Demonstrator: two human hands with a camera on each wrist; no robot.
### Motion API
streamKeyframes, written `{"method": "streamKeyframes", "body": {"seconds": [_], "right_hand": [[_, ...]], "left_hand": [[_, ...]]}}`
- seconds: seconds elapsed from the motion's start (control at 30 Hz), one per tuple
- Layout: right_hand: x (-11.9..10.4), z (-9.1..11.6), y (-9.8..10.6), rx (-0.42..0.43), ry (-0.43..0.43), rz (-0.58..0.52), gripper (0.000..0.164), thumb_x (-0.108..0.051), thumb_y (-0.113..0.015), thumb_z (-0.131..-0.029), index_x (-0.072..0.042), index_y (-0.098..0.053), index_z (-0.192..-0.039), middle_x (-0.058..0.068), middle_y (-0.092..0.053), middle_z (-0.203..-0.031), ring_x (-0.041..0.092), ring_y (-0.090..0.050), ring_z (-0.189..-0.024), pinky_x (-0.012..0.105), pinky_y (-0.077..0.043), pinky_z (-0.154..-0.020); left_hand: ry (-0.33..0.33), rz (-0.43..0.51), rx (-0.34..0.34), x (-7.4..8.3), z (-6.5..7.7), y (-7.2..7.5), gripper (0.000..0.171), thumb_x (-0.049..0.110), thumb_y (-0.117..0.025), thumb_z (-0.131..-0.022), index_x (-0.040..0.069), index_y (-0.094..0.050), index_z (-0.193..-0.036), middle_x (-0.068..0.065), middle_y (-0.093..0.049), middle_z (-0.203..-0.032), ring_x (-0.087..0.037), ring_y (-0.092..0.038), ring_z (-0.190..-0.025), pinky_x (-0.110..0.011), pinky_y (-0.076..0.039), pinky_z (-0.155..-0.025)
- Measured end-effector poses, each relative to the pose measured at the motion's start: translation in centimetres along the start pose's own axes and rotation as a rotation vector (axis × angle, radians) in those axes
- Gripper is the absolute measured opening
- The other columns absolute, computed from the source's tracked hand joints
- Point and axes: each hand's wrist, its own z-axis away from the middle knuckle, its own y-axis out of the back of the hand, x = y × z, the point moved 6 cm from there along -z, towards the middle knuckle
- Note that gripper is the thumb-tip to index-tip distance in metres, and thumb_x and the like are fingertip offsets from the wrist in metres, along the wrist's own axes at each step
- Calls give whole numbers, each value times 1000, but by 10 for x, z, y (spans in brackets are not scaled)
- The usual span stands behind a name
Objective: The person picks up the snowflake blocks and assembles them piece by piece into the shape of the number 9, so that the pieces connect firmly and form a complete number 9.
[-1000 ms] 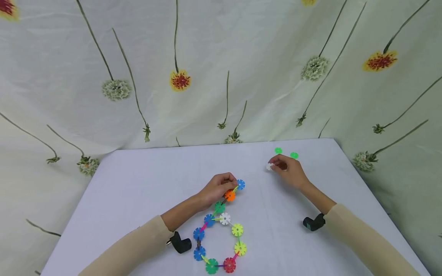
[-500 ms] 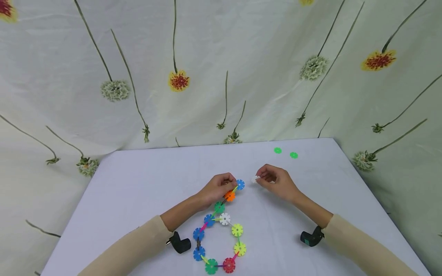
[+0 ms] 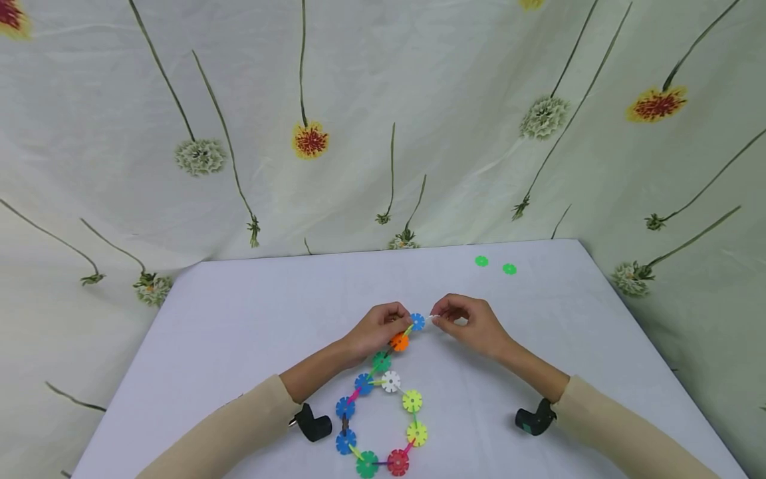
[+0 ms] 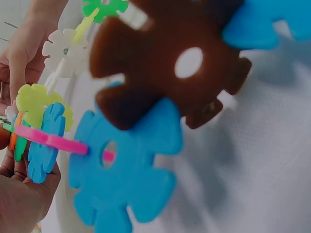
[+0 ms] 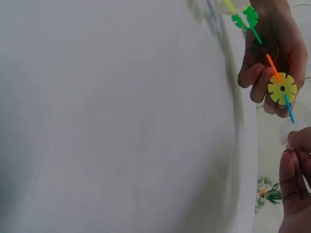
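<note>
A chain of notched plastic discs lies on the white table, forming a ring with a tail that runs up to my left hand (image 3: 381, 329). Thumb and fingers of that hand pinch the tail near its far end, by the orange disc (image 3: 399, 342) and the blue disc (image 3: 417, 322). My right hand (image 3: 473, 324) pinches a white disc (image 5: 287, 133) whose edge meets the end blue disc (image 5: 289, 109) in the right wrist view. A yellow disc (image 5: 282, 89) sits before the left fingers. In the left wrist view, a brown disc (image 4: 146, 53) of the chain looms close.
Two loose green discs, a left one (image 3: 481, 261) and a right one (image 3: 510, 269), lie near the back edge of the table (image 3: 269, 293). A floral cloth (image 3: 359, 80) hangs behind. Black wrist cameras sit at both sleeves.
My right hand has carried the white disc left and toward me, from near the loose green discs to the chain's blue end disc. The left hand has stayed nearly still.
</note>
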Motion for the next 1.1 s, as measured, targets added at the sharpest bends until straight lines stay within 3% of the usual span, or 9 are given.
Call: {"method": "streamKeyframes", "body": {"seconds": [0.13,0.37,0.53,0.8,0.93,1.1], "right_hand": [[-7,1,-2,18,76,47,11,-8,-80,-96,-14,-77,-104,-2,-78,-97,6,-69,-84,25,-62,-81],[-13,2,-1,39,122,154,12,-9,-84,-93,-19,-79,-98,-6,-78,-93,3,-69,-82,27,-61,-78],[-13,2,-1,49,155,187,12,-9,-85,-92,-18,-79,-98,-5,-79,-94,4,-71,-83,29,-61,-76],[-10,11,3,127,230,171,18,-1,-87,-87,-14,-80,-98,-2,-79,-93,7,-72,-80,22,-58,-71],[-7,11,2,108,213,147,17,-4,-86,-89,-15,-80,-101,-3,-79,-96,7,-73,-83,23,-60,-75],[0,3,4,50,192,120,18,-7,-83,-94,-11,-78,-110,0,-79,-106,13,-73,-91,32,-62,-81]], "left_hand": [[-11,5,-4,0,0,0,21,20,-57,-111,2,-66,-115,1,-57,-88,-15,-52,-78,-21,-45,-71],[-57,9,-39,6,1,-2,20,17,-57,-111,0,-66,-113,1,-59,-84,-12,-52,-74,-21,-46,-70],[-61,8,-16,11,0,-3,17,13,-59,-110,-1,-67,-108,1,-58,-81,-11,-51,-70,-21,-44,-67],[-49,11,-17,14,-6,-14,18,14,-60,-110,-2,-68,-109,1,-60,-83,-11,-51,-69,-20,-45,-66],[-33,19,-17,12,-8,-13,18,15,-60,-110,-2,-68,-109,1,-60,-81,-12,-51,-69,-21,-45,-66],[-8,8,-8,9,-10,-7,19,17,-59,-110,0,-69,-110,1,-62,-84,-12,-54,-73,-22,-47,-70]]}}
